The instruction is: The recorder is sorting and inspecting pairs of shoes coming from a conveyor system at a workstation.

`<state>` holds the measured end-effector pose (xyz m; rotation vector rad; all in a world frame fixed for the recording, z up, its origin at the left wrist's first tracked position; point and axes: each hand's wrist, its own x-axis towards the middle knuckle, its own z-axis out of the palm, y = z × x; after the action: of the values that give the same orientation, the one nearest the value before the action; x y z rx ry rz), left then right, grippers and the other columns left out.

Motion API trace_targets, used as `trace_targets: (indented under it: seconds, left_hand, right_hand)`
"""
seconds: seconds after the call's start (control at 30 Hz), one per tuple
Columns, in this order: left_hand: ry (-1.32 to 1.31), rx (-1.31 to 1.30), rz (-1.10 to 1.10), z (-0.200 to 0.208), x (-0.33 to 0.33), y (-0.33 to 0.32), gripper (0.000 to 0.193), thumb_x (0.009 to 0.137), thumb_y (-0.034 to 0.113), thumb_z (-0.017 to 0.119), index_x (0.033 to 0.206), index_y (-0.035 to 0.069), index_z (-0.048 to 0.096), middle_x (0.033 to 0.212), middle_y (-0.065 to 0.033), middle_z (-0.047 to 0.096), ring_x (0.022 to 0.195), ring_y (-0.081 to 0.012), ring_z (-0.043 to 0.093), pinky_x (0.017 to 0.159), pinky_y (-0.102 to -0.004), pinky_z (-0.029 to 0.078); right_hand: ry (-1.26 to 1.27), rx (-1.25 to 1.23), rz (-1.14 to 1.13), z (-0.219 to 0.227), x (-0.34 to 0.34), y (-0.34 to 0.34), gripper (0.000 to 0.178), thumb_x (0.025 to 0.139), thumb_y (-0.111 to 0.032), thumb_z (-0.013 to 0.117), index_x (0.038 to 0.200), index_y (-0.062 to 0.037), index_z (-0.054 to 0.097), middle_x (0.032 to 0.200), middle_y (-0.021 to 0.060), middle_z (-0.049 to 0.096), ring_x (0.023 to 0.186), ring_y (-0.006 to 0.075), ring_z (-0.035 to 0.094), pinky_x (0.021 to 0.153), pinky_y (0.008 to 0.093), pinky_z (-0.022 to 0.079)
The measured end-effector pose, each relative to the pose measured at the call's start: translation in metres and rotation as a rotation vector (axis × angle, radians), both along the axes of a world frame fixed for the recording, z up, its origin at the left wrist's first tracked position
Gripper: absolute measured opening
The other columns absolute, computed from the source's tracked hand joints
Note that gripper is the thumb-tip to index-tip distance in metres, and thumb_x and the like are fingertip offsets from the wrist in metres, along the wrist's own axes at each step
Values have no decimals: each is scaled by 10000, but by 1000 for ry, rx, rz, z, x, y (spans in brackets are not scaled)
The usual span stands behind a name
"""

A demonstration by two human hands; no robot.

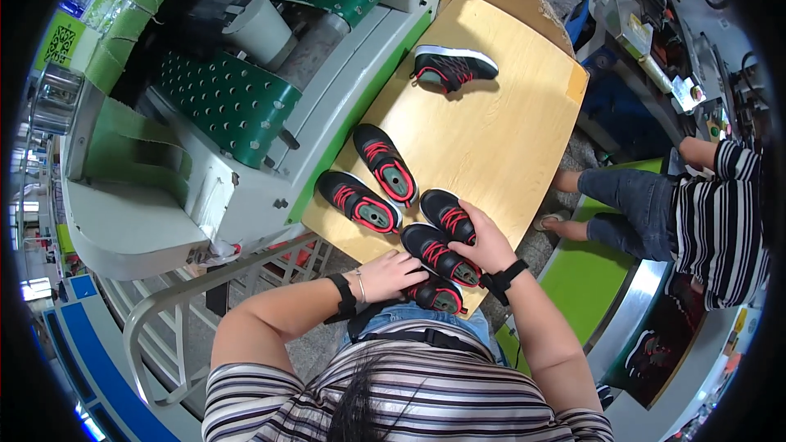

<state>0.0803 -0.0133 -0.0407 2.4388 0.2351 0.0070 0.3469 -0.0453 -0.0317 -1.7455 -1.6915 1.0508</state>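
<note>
Black sneakers with red laces and red-trimmed collars are on a light wooden tabletop. My right hand closes around the heel of one sneaker, its fingers partly hiding the opening. Just nearer, a second sneaker lies against it. My left hand has its fingers bent over the toe part of another sneaker at the table's near edge, against my body; that toe is mostly hidden. To the left, two more sneakers stand side by side. A single sneaker lies on its side farther off.
A machine with a green perforated belt borders the tabletop on the left. Cardboard edges the far end. At the right another person in a striped shirt is near a green-topped bench. A metal railing stands lower left.
</note>
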Motion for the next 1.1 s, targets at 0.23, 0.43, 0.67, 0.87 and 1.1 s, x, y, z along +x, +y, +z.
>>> trace_targets:
  seconds: [0.23,0.43,0.67,0.87,1.1]
  left_hand:
    - [-379,70,512,34,43,75,268,838,209,730,1048,67,643,873,-94,626,821,-314,608,738,-428,459]
    - [-128,505,691,25,122,232,636,781,73,718,1369,121,481,1478,-112,433,1376,-326,393,1053,-481,370]
    - [337,548,721,9,187,318,1075,577,271,901,1462,143,304,1415,-84,432,1359,-304,367,1091,-537,318]
    - [185,52,906,-29,166,282,845,576,489,898,1157,7,517,1132,-204,616,1061,-378,606,908,-507,486]
    - [-325,-1977,853,-5,145,203,485,960,428,618,1273,58,586,1164,-67,692,1028,-234,671,921,-460,545]
  right_hand:
    - [-84,0,-73,-2,1,-5,694,710,-225,842,1281,-2,516,1229,218,599,1143,394,573,1004,426,458]
    - [-99,73,-65,-8,8,-8,670,732,-282,829,1268,-17,527,1230,214,588,1142,394,564,993,425,461]
    - [0,-39,-11,-15,14,-7,719,739,-338,830,1321,-66,507,1308,207,538,1236,382,509,1045,429,424]
    - [-38,-65,10,-14,15,-2,740,733,-355,832,1333,-73,505,1330,198,527,1242,383,505,1054,433,419]
    - [21,-79,4,-14,13,-5,780,701,-300,865,1344,-54,497,1332,218,527,1246,387,505,1062,432,415]
